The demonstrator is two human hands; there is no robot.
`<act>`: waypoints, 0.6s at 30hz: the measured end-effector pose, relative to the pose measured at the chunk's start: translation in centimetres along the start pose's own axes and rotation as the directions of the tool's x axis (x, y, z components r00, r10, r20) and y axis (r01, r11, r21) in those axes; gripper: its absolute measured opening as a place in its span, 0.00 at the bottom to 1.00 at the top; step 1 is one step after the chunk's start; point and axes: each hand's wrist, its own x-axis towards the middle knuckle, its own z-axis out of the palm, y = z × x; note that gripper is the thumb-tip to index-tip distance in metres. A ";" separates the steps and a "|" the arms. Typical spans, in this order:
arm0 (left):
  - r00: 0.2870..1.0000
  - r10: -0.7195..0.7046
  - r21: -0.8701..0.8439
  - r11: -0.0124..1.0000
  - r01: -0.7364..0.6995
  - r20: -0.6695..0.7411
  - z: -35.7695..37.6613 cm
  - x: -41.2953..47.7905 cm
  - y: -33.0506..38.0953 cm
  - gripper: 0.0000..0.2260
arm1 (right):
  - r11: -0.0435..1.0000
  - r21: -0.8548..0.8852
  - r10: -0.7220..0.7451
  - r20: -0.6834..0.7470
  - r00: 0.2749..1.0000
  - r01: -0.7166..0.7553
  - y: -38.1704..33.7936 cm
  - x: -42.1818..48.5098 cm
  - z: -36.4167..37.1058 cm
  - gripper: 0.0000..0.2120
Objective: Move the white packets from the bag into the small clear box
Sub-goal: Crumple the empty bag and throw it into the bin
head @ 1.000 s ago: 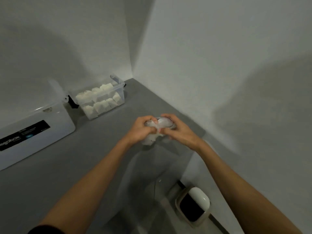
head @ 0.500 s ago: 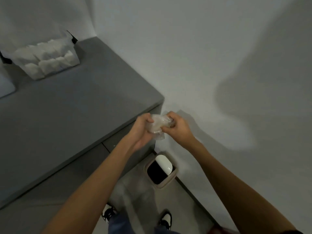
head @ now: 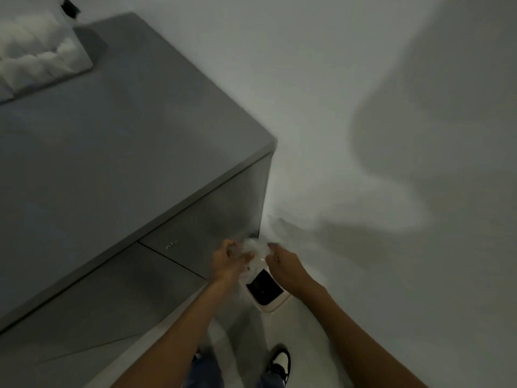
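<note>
Bag: crumpled clear wad, held between both hands right above the bin; looked empty, though blurred.
Bag's axis: none clear in the wad; loose tail hung down toward the bin's dark opening.
Left hand: grip curled round the wad's left side.
Right hand: grip pinched on its right side.
Step, as judged: best done by squeezing tight, centring over the opening, then releasing both sides together.
Bin: on the floor, beside the bench corner.
Packets: stacked in the box, far back on the bench, well apart.
</note>
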 end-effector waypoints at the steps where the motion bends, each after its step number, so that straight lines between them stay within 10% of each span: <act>1: 1.000 0.000 0.074 0.997 0.001 -0.005 0.4 1.1 -1.5 0.16 | 0.999 -0.041 0.025 0.024 0.999 -0.024 1.4 0.9 1.4 0.18; 6: 0.998 -0.057 0.246 0.968 0.048 0.030 3.3 6.8 -9.3 0.18 | 0.952 -0.241 0.204 0.042 0.978 -0.188 7.7 4.1 8.1 0.22; 18: 0.919 -0.375 0.313 0.893 0.322 0.125 9.4 19.0 -22.3 0.17 | 0.897 -0.029 0.440 0.155 0.885 -0.441 18.8 11.0 18.6 0.23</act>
